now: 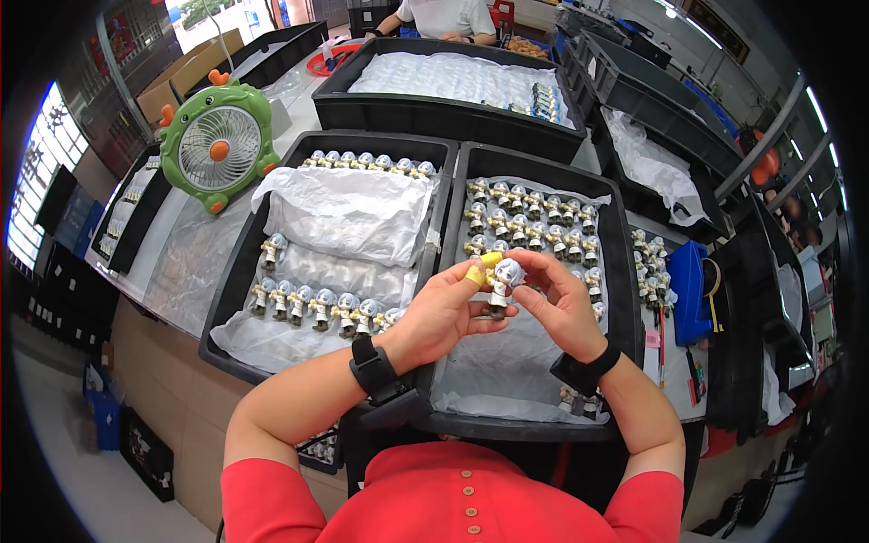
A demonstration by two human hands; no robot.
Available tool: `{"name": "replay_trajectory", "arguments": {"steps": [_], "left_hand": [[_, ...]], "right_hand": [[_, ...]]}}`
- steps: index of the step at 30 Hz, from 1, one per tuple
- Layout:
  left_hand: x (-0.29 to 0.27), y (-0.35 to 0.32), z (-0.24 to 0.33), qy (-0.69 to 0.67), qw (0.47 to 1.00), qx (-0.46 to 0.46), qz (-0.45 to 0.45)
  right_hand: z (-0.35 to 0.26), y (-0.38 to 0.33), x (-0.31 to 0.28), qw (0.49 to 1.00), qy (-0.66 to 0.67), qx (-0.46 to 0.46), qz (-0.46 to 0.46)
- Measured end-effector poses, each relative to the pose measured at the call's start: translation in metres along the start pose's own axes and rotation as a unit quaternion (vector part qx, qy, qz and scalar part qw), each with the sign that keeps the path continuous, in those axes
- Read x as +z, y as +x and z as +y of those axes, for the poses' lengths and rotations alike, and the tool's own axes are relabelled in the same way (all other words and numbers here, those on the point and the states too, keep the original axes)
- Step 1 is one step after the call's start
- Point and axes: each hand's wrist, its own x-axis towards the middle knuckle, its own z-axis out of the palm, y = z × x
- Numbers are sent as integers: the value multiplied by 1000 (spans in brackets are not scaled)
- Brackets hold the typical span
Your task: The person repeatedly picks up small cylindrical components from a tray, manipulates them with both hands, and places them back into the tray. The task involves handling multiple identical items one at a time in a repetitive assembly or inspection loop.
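Note:
Between my two hands is a small figurine [503, 282] with pale blue-grey hair, a white outfit and a dark base. It is held upright above the right-hand black tray [463, 181]. My left hand [445, 308], with yellow covers on the thumb and a fingertip, grips it from the left. My right hand [566, 303] has its fingers closed on the figurine's right side and head. Rows of similar figurines [534, 233] stand in that tray beyond my hands. In the left-hand black tray [237, 299], more figurines [321, 308] line the near and far rows over white sheets.
A green animal-shaped fan [217, 143] stands left of the trays. Behind them lies a large black tray [444, 110] with white lining. At the right are loose figurines [650, 267], a blue bin [692, 294] and pens. Another person [448, 16] sits across the table.

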Motion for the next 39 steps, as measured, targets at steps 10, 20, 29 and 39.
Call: {"name": "replay_trajectory", "arguments": {"steps": [10, 20, 29, 39], "left_hand": [[0, -1, -3, 48, 997, -53, -10], [7, -4, 0, 14, 997, -64, -43], [0, -2, -1, -97, 988, -60, -108], [13, -10, -1, -86, 992, 19, -95]], "right_hand": [[-3, -3, 8, 992, -85, -88, 24], [-13, -5, 10, 991, -74, -92, 68], [-18, -7, 9, 989, -22, -84, 118], [-44, -15, 28, 952, -259, -161, -11]]}}
